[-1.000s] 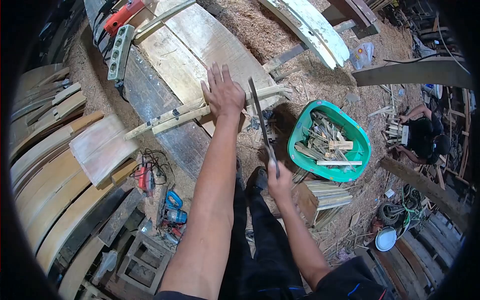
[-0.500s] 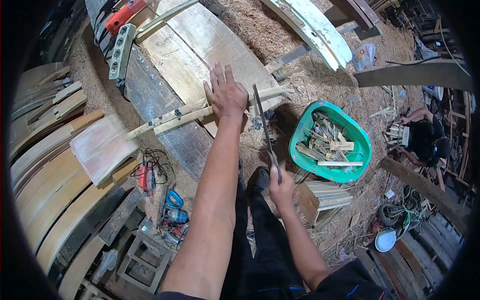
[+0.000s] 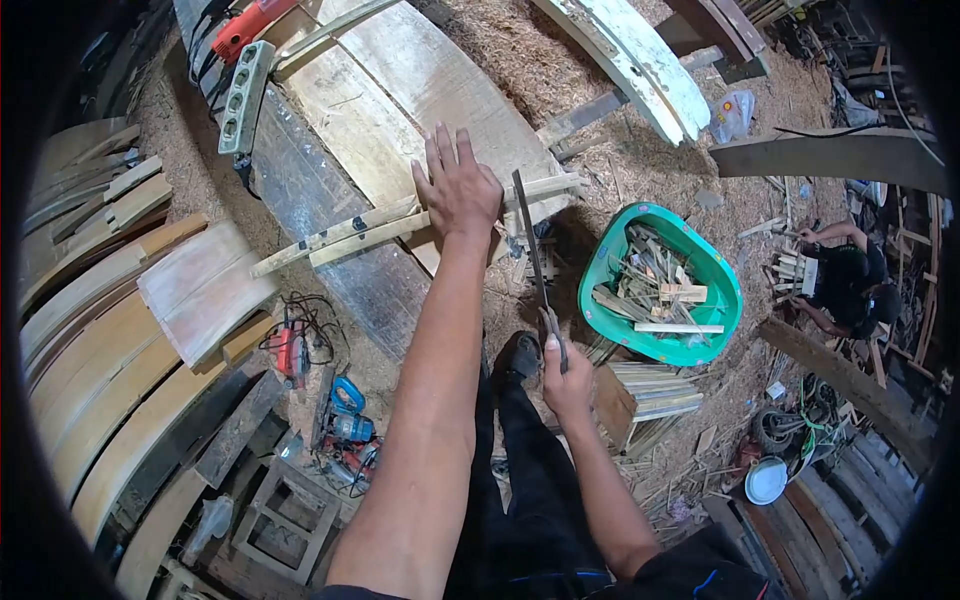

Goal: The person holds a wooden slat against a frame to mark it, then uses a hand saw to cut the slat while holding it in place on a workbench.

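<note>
My left hand (image 3: 460, 195) lies flat across two thin wooden strips (image 3: 385, 228), its fingers stretched out over the wide plank (image 3: 440, 90) under them. The strips run side by side over the plank's edge, with black marks near their left ends. Closed around its handle, my right hand (image 3: 568, 378) holds a handsaw (image 3: 532, 240), seen nearly edge-on. Its narrow blade points up and away, and its upper end meets or overlaps the strips just right of my left hand. Whether the teeth touch the wood cannot be made out.
A green basin (image 3: 733, 290) of wood scraps stands right of the saw, near a bundle of strips (image 3: 655, 392). A power strip (image 3: 243, 100) and red power tool (image 3: 245, 28) lie upper left. More power tools (image 3: 350, 425) sit lower left. Another person (image 3: 850, 280) works far right.
The saw and my right hand have shifted slightly down and toward me along the blade's line. My left hand stays pressed on the strips.
</note>
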`<state>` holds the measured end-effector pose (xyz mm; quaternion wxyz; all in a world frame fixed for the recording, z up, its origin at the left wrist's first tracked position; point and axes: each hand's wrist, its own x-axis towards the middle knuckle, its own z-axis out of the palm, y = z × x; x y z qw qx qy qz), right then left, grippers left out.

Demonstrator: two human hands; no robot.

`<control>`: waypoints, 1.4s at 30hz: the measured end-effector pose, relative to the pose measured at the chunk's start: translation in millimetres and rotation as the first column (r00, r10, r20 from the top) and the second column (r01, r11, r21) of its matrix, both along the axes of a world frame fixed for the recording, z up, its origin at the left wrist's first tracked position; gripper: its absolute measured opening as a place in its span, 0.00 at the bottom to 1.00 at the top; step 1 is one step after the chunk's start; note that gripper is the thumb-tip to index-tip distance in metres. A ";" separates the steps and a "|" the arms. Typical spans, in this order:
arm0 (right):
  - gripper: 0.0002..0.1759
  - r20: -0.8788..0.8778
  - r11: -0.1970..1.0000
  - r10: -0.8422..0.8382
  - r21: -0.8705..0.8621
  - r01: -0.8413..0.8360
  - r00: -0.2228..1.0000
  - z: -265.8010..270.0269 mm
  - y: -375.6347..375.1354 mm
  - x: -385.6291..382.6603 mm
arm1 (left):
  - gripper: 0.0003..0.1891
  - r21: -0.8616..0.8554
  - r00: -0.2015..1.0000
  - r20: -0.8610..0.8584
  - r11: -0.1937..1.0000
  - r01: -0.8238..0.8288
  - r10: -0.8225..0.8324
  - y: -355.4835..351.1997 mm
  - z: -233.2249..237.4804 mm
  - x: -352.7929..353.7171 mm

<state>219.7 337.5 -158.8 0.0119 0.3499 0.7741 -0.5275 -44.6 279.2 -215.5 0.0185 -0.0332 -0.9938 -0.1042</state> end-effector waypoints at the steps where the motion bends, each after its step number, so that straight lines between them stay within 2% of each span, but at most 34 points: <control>1: 0.23 0.022 1.000 -0.013 -0.022 0.014 1.000 5.0 -0.8 -0.3 | 0.30 0.001 1.000 0.001 1.000 0.006 -0.006 0.4 -1.0 2.6; 7: 0.23 -0.032 1.000 0.007 -0.028 -0.008 0.999 -18.3 16.2 -77.9 | 0.29 -0.004 0.998 -0.059 1.000 0.018 -0.018 -0.5 -5.4 4.3; 11: 0.24 -0.060 0.999 -0.025 -0.028 0.024 0.998 -1.6 1.6 -30.6 | 0.29 0.009 0.997 -0.071 1.000 0.010 -0.009 -0.4 -7.6 2.9; 12: 0.24 -0.035 0.999 -0.004 0.043 0.005 0.999 -6.1 -0.9 -10.4 | 0.29 0.008 0.998 -0.058 1.000 0.011 -0.011 0.2 -5.8 3.4; 13: 0.23 -0.040 1.000 -0.018 0.013 0.018 0.999 -0.7 -3.6 -4.9 | 0.29 0.004 0.999 -0.050 1.000 0.010 -0.009 0.4 -4.4 2.9; 15: 0.23 -0.041 0.999 -0.032 -0.017 0.032 0.999 -0.3 -6.2 -6.8 | 0.29 -0.003 0.999 -0.039 1.000 0.010 -0.010 -0.4 -4.2 3.4; 20: 0.22 -0.118 1.000 -0.013 0.001 0.013 0.993 -22.6 7.2 -73.1 | 0.29 0.003 0.999 -0.046 1.000 0.012 -0.012 -0.7 -5.6 3.1; 23: 0.23 -0.103 1.000 -0.016 0.000 0.016 0.995 -20.7 8.3 -65.5 | 0.29 0.007 0.999 -0.038 1.000 0.010 -0.010 -0.5 -3.4 3.9; 26: 0.23 -0.035 1.000 -0.009 0.016 0.009 0.999 -10.1 -2.5 -11.4 | 0.29 -0.004 0.999 -0.031 1.000 0.015 -0.015 -0.6 -2.1 3.2; 29: 0.23 0.001 0.999 -0.033 -0.020 0.033 0.999 -4.0 -2.4 -3.0 | 0.29 0.014 0.999 -0.033 1.000 0.009 -0.009 -0.1 -2.4 3.5; 32: 0.23 -0.075 0.999 -0.024 -0.041 0.021 0.997 -11.0 7.9 -47.3 | 0.29 0.015 0.997 -0.071 1.000 0.012 -0.011 0.0 -5.8 4.0; 35: 0.23 -0.046 1.000 0.010 0.003 -0.009 0.999 -15.9 18.2 -92.0 | 0.29 0.018 0.997 -0.070 1.000 0.016 -0.015 -0.4 -3.1 4.5; 38: 0.23 -0.091 1.000 -0.009 0.023 0.011 0.996 -12.0 6.2 -61.0 | 0.29 0.008 0.997 -0.073 1.000 0.017 -0.016 -0.5 -7.0 3.7; 40: 0.22 -0.051 0.999 -0.039 0.005 0.039 0.998 -1.9 -5.1 -18.8 | 0.29 0.014 0.998 -0.062 1.000 0.016 -0.015 0.2 -4.6 4.9; 42: 0.22 -0.021 0.999 -0.033 0.008 0.033 0.999 -2.3 -3.6 -11.8 | 0.29 0.015 0.998 -0.062 1.000 0.011 -0.010 -0.1 -2.7 0.1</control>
